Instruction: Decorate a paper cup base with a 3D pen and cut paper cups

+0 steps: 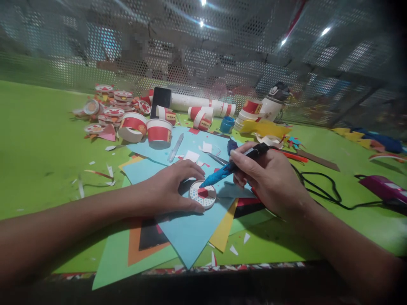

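Observation:
A small white disc (206, 201) with a red centre and blue dots lies on light-blue paper (187, 239). Curved around its left side is my left hand (182, 186), fingers and thumb apart, the fingertips close to the rim. My right hand (263, 176) grips a blue-tipped marker or brush (221, 173) with a black upper part, its tip at the disc's top edge. Beyond the hands lie a clear-barrelled pen (176, 147), a small white paper square (207, 147) and a thin dark tool (217, 159), partly hidden by my right hand.
Red-and-white paper cups (159, 132), stacked decorated discs (113, 112), a phone (161, 101), a blue paint jar (227, 124) and a white bottle (270, 108) stand farther back. A black cable (327, 201) and a magenta object (383, 188) lie right. Paper scraps litter the green table (41, 169).

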`<state>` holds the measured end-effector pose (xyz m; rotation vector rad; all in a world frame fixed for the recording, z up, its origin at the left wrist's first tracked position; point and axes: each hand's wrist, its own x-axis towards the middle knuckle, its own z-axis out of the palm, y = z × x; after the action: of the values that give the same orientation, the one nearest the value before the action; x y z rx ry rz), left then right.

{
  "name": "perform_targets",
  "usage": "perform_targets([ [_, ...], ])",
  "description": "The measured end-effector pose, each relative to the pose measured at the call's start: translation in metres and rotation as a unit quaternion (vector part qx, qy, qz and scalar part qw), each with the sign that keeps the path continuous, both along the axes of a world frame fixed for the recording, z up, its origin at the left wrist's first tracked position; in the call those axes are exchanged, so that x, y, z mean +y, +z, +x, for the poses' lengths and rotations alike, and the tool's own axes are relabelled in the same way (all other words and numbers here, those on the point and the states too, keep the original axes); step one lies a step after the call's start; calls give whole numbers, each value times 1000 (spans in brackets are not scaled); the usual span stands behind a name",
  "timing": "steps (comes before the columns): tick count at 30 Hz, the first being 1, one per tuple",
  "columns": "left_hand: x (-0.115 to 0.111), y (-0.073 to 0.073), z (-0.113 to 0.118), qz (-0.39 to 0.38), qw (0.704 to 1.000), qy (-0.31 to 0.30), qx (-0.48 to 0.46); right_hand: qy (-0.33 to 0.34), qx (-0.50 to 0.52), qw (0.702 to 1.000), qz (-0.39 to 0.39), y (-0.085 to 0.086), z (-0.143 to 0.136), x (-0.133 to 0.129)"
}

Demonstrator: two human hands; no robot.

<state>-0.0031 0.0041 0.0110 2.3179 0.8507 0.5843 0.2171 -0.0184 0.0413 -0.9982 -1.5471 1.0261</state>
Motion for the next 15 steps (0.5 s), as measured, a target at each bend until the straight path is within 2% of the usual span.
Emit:
perform_targets([
  [4, -2, 1, 0, 1, 1000, 2, -3, 10, -37, 999, 0, 1, 2, -2],
  [9, -2, 0, 0, 6, 1000, 6, -2, 20, 13, 1000, -4, -1, 2, -2],
  [12, -1, -2, 0, 5, 1000, 7, -3, 4, 24, 1000, -8, -1, 0, -2],
  [15, -1, -2, 0, 18, 1000, 1, -4, -18, -21, 1000, 7, 1, -4, -3],
])
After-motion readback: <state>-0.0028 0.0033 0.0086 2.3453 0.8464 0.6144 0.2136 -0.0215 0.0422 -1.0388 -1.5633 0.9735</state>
